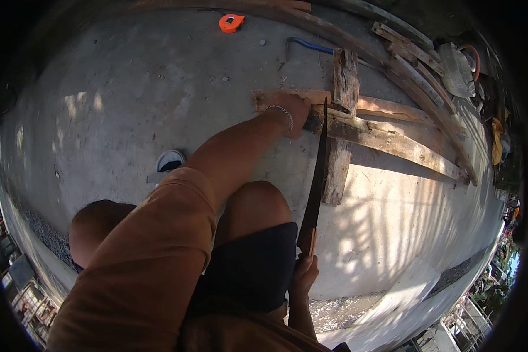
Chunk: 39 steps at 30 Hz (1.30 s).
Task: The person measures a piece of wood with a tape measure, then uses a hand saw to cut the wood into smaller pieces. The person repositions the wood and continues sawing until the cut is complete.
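Observation:
My left hand (293,111), with a chain bracelet at the wrist, is closed on the left end of a short wooden board (264,98) and the plank beside it. My right hand (305,270) grips the handle of a hand saw (315,193), whose long dark blade points away from me, its tip at the boards just right of my left hand. A weathered plank (393,141) runs rightward, resting across an upright-lying rough timber (337,182), with another reddish plank (393,110) behind it. My knee (252,208) is below the left hand.
An orange tape measure (231,23) and a blue pry bar (311,45) lie on the concrete floor (129,70). More long timbers (358,38) and a pale sack-like object (456,67) are at the upper right. A white container (163,159) stands behind my left forearm.

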Each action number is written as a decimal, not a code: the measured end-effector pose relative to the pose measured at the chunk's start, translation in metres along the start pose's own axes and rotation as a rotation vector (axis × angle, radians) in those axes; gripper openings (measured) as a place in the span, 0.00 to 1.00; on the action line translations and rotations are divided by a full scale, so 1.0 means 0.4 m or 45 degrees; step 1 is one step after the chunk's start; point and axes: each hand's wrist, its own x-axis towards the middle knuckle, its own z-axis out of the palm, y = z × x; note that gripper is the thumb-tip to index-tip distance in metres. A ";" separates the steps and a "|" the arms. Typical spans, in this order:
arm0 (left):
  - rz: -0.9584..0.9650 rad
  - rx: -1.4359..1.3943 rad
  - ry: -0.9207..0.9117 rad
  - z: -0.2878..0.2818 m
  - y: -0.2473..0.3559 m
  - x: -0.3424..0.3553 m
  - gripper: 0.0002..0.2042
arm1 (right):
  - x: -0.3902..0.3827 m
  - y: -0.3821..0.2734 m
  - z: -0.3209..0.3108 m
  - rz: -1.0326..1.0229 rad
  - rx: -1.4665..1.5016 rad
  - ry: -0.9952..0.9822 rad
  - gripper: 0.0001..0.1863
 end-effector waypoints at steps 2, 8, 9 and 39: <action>-0.042 -0.005 0.077 0.005 0.006 -0.006 0.31 | -0.060 0.044 -0.025 0.120 0.025 -0.082 0.44; -0.038 -0.013 0.116 0.019 0.016 -0.002 0.29 | 0.378 0.049 0.138 -0.434 0.013 0.146 0.27; -0.084 0.010 0.153 0.014 0.014 -0.003 0.29 | 0.396 0.046 0.147 -0.363 0.086 0.150 0.27; -0.025 -0.019 0.001 -0.004 0.001 -0.003 0.34 | 0.383 -0.115 0.135 -0.322 0.182 0.118 0.30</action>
